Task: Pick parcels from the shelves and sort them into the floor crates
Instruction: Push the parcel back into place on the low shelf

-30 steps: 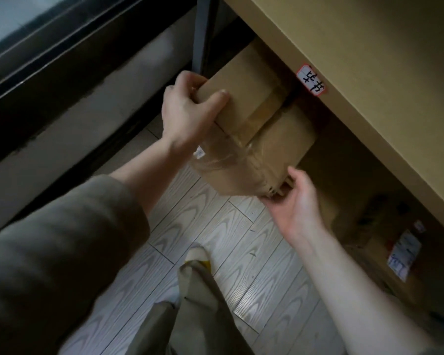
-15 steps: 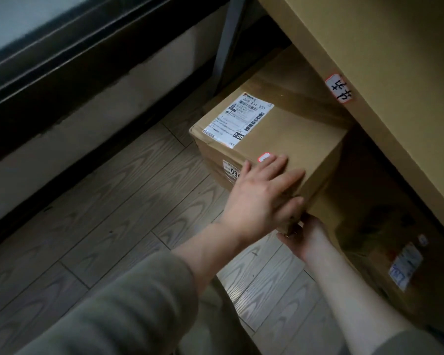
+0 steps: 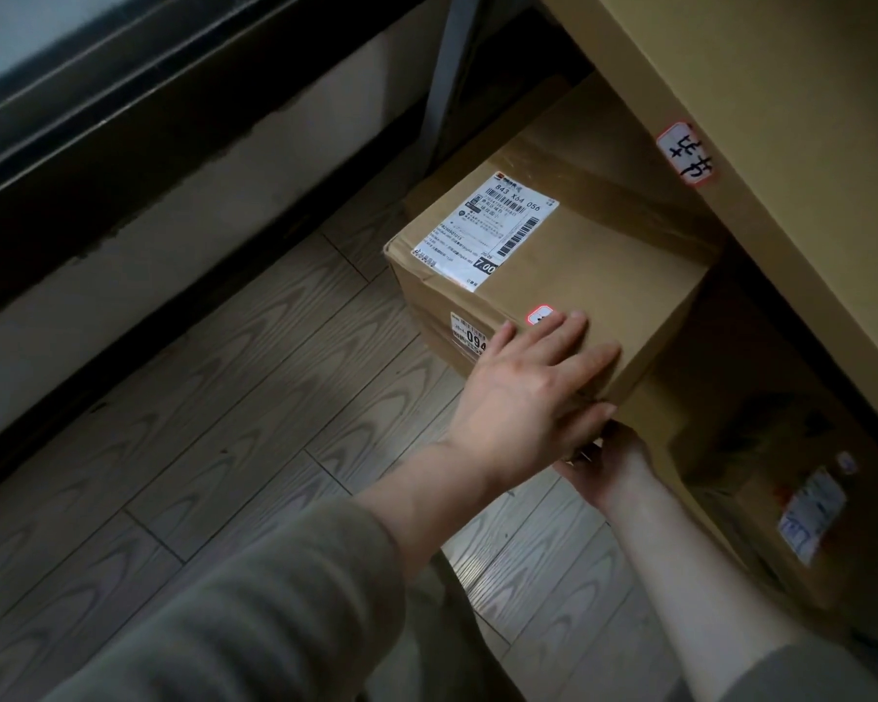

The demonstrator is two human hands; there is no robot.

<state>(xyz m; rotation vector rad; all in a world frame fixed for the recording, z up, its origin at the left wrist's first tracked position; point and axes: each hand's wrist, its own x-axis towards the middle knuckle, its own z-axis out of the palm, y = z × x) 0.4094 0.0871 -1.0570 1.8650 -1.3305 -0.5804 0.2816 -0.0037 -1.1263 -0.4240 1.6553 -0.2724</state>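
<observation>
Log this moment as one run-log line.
phase: parcel pick | cardboard box: under shelf board, label up | left hand: flat on top | right hand: beneath near corner, grip hidden

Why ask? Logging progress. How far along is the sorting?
Done: nothing visible; no crate in view. In hand: left hand flat on the labelled box under the shelf, right hand beneath its near corner. Left: carrying it to a crate, plus another parcel beside it.
</observation>
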